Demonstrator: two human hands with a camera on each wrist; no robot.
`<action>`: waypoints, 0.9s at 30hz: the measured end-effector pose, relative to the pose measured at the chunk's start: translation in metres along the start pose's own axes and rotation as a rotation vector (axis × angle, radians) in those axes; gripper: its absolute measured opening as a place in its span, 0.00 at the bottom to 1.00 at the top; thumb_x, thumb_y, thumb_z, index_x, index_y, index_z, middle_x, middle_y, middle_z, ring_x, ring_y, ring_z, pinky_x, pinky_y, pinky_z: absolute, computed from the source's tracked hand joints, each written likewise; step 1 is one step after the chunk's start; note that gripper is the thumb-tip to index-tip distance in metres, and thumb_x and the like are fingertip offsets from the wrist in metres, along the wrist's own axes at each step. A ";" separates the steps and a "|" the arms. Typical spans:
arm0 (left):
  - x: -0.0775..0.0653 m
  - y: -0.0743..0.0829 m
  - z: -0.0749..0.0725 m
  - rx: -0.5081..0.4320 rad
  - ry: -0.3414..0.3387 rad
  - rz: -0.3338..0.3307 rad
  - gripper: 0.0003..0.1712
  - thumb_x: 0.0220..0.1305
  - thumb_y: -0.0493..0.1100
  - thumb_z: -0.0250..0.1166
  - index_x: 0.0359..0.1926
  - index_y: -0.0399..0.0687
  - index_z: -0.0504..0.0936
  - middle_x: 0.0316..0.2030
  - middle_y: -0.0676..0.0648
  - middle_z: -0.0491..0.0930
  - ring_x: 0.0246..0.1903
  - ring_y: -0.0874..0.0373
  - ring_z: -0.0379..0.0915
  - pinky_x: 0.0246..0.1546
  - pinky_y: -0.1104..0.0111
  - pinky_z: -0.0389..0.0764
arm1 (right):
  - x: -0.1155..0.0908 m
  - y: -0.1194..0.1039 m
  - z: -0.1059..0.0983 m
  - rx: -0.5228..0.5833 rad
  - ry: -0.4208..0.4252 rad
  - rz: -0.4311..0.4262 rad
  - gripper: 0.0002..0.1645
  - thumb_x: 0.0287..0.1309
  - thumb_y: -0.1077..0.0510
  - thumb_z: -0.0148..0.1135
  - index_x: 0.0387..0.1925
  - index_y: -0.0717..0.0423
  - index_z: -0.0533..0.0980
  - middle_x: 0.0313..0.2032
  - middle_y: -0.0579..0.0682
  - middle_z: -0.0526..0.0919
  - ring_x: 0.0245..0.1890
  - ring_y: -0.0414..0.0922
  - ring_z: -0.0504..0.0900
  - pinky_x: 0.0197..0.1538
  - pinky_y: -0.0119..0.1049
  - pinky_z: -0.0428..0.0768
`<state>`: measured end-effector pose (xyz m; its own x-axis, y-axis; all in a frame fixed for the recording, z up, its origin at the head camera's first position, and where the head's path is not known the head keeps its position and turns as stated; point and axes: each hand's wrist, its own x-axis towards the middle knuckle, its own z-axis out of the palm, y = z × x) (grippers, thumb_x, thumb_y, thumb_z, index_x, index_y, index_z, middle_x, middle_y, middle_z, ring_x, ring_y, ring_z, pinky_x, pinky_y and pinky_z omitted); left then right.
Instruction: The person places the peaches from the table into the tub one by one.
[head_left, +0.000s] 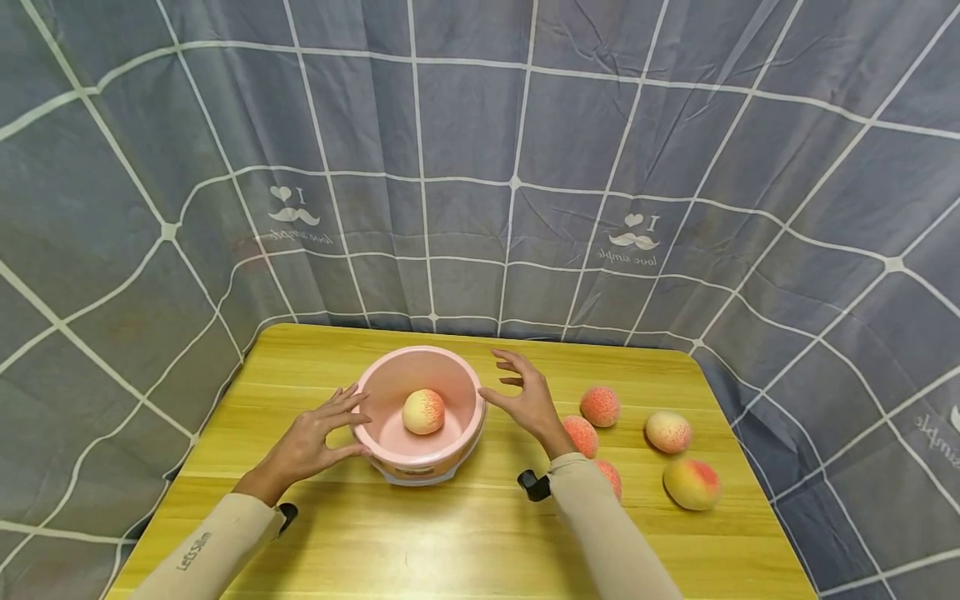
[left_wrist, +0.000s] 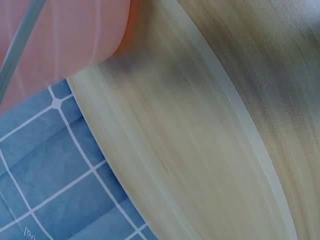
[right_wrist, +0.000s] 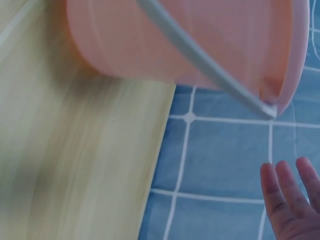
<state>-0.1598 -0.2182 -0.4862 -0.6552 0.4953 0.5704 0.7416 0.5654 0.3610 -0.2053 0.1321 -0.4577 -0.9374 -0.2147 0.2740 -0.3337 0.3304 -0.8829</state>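
Observation:
A pink bucket (head_left: pixel 386 450) stands upright on the table with one yellow-and-red peach (head_left: pixel 423 412) inside. My left hand (head_left: pixel 307 442) is at the bucket's left side, fingers spread, fingertips and thumb right at the rim. On the right side my right hand (head_left: pixel 528 400) has its thumb tip at the rim and its other fingers raised apart from the bucket. Straight fingers (right_wrist: pixel 280 195) show in the right wrist view, below the bucket's grey handle (right_wrist: pixel 200 52). The left wrist view shows the bucket wall (left_wrist: pixel 65 40) but no fingers.
Several peaches lie right of the bucket, among them a red one (head_left: pixel 600 407), a pale one (head_left: pixel 668 432) and a larger yellow one (head_left: pixel 692 484). Some sit partly behind the right forearm. A grey checked curtain (head_left: pixel 472 217) surrounds the wooden table (head_left: pixel 420 542).

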 end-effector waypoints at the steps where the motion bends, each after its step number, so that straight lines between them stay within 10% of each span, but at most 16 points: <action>1: 0.000 0.000 0.000 0.003 0.000 0.001 0.31 0.52 0.66 0.65 0.41 0.45 0.87 0.55 0.36 0.78 0.65 0.50 0.65 0.72 0.75 0.52 | -0.002 0.002 -0.002 0.000 0.005 0.009 0.37 0.51 0.57 0.74 0.63 0.50 0.71 0.62 0.53 0.72 0.59 0.55 0.74 0.59 0.50 0.79; 27: 0.000 0.002 -0.001 0.008 -0.012 -0.019 0.26 0.44 0.56 0.76 0.42 0.45 0.87 0.55 0.36 0.77 0.64 0.46 0.66 0.71 0.76 0.52 | -0.038 0.003 -0.049 -0.012 0.060 0.095 0.36 0.53 0.64 0.71 0.63 0.64 0.69 0.59 0.66 0.73 0.61 0.62 0.69 0.66 0.59 0.68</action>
<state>-0.1581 -0.2178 -0.4842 -0.6706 0.4925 0.5547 0.7282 0.5796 0.3657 -0.1754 0.1866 -0.4518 -0.9692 -0.1264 0.2116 -0.2435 0.3575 -0.9016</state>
